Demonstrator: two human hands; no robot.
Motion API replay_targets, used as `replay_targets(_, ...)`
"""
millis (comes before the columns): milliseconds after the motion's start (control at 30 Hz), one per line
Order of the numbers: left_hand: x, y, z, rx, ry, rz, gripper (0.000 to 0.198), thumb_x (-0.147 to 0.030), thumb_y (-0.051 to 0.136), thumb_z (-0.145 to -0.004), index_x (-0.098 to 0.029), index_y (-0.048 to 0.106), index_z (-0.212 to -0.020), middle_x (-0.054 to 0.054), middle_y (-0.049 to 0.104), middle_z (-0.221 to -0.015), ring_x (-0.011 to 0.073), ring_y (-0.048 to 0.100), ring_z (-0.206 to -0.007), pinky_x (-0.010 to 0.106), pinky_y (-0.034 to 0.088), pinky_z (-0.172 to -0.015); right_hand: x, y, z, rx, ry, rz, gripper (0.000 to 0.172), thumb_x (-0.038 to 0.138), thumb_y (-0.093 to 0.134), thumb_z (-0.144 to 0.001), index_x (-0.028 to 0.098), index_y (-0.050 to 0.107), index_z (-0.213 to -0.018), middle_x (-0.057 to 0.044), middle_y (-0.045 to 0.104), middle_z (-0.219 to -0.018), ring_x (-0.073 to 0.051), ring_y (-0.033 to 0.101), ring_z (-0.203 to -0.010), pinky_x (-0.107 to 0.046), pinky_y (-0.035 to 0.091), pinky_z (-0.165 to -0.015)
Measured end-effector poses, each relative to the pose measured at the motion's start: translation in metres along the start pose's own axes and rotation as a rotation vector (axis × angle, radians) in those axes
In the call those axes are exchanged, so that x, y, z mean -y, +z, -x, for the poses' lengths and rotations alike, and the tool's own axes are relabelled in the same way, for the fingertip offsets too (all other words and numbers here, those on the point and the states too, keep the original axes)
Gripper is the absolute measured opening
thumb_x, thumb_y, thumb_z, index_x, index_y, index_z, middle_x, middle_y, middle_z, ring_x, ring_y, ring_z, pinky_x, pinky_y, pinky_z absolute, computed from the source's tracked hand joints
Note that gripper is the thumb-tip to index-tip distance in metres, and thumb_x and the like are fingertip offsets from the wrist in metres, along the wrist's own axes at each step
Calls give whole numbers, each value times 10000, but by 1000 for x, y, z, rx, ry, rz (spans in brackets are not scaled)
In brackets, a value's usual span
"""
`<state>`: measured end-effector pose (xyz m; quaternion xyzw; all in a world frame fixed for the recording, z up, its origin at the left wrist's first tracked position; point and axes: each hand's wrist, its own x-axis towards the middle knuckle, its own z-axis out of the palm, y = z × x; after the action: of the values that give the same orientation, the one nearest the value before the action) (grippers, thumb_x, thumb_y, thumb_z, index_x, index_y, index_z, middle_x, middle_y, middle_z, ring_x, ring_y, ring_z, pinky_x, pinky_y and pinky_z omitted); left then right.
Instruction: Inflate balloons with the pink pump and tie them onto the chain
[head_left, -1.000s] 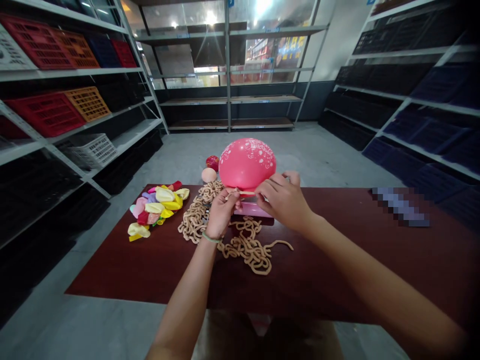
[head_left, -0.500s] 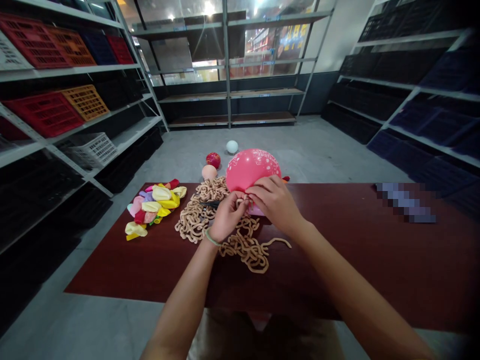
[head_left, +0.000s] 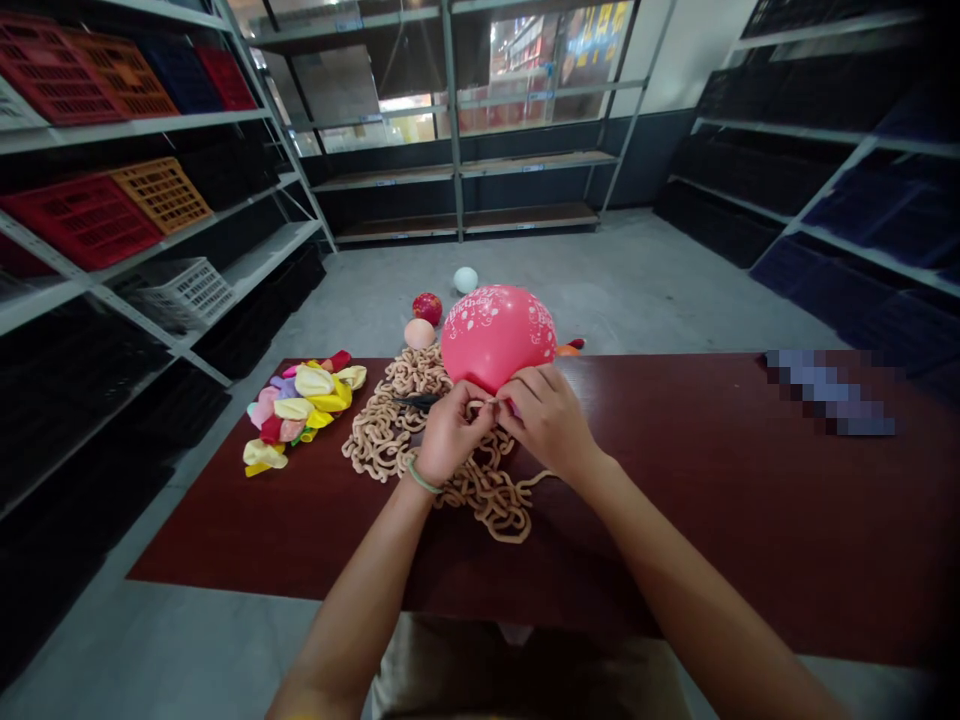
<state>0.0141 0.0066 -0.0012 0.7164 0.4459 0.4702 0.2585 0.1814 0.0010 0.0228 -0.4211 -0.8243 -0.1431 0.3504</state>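
Observation:
A round pink printed balloon (head_left: 498,338) stands inflated above the table, its lower end held between my hands. My left hand (head_left: 450,433) and my right hand (head_left: 544,418) pinch its neck, fingertips nearly touching. The neck itself is hidden by my fingers. Beneath them lies a tangled pile of beige twisted cord (head_left: 386,430). A small black tool (head_left: 416,401), possibly scissors, rests on the cord beside my left hand. Left of the cord lies a heap of flat, multicoloured uninflated balloons (head_left: 300,415).
The dark red table (head_left: 675,520) holds a pixelated patch (head_left: 829,392) at right. On the floor beyond stand small inflated red (head_left: 427,309), peach (head_left: 419,334) and pale (head_left: 465,280) balloons. Metal shelves (head_left: 255,235) with crates line both sides.
My hands have drawn closer together at the balloon's neck, and the balloon sits more upright. The view has tilted slightly downward, and the pink flat item beneath the hands is no longer visible.

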Motion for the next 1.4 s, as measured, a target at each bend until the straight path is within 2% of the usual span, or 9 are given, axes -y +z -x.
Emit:
replay_targets(167, 1, 8, 7, -123, 12, -30, 72, -257, 644, -859, -189, 621, -867, -16, 679, -754, 102, 605, -633, 208, 457, -627, 4, 2, 5, -29, 36, -35, 64, 177, 544, -866, 197, 588, -823, -71, 595, -845, -230, 486, -864, -376, 425, -791)
replay_targets(333, 4, 11, 12, -188, 53, -80, 98, -278, 635, -884, -188, 615, -919, -5, 690, -778, 109, 628, -654, 212, 471, -638, 5, 4, 9, -43, 86, -132, 63, 177, 538, -860, 210, 566, -814, -64, 598, -828, -225, 484, -850, -377, 429, -781)
replay_targets(533, 7, 9, 11, -153, 127, -135, 87, -263, 592, -918, -187, 621, -888, -12, 662, -741, 99, 603, -627, 205, 476, -646, 5, 2, 12, -52, 82, -207, 74, 174, 536, -873, 209, 567, -817, -63, 619, -833, -218, 504, -853, -374, 444, -790)
replay_targets(700, 9, 8, 9, -153, 261, -177, 210, -216, 555, -935, -202, 638, -1128, 56, 725, -1021, 146, 690, -881, 257, 530, -806, 6, 0, 12, -39, 59, -205, 77, 171, 528, -883, 201, 581, -836, -66, 623, -850, -215, 506, -863, -374, 451, -800)
replay_targets(767, 11, 7, 9, -130, 325, -196, 237, -200, 532, -946, -209, 652, -1150, 67, 730, -1055, 161, 692, -941, 287, 533, -858, 6, -1, 12, -42, 44, -197, 84, 167, 522, -887, 196, 584, -838, -68, 623, -851, -213, 503, -863, -371, 451, -797)
replay_targets(933, 14, 6, 9, -152, 329, -240, 131, -217, 554, -936, -190, 669, -994, 53, 728, -898, 150, 687, -815, 267, 540, -776, 5, -2, 12, -66, 22, -186, 77, 173, 536, -891, 188, 590, -838, -68, 616, -840, -209, 502, -860, -366, 450, -803)
replay_targets(1167, 15, 9, 16, -221, 324, -281, 80, -250, 582, -924, -180, 618, -909, 33, 690, -797, 131, 655, -725, 237, 507, -714, 3, -3, 13, -147, -12, -169, 85, 172, 532, -891, 213, 591, -845, -58, 601, -841, -209, 499, -871, -371, 457, -807)
replay_targets(1300, 14, 6, 15, -185, 319, -271, 95, -253, 567, -929, -182, 626, -905, 39, 689, -800, 137, 648, -742, 242, 497, -731, 4, -6, 13, -149, -2, -189, 80, 169, 533, -890, 214, 596, -867, -67, 607, -879, -213, 501, -896, -378, 465, -839)
replay_targets(1400, 7, 5, 12, -119, 252, -197, 122, -288, 576, -927, -186, 638, -903, 30, 679, -793, 132, 630, -720, 238, 491, -720, 2, -7, 12, -114, 64, -216, 82, 191, 532, -904, 218, 609, -897, -71, 610, -921, -223, 503, -942, -395, 459, -880)
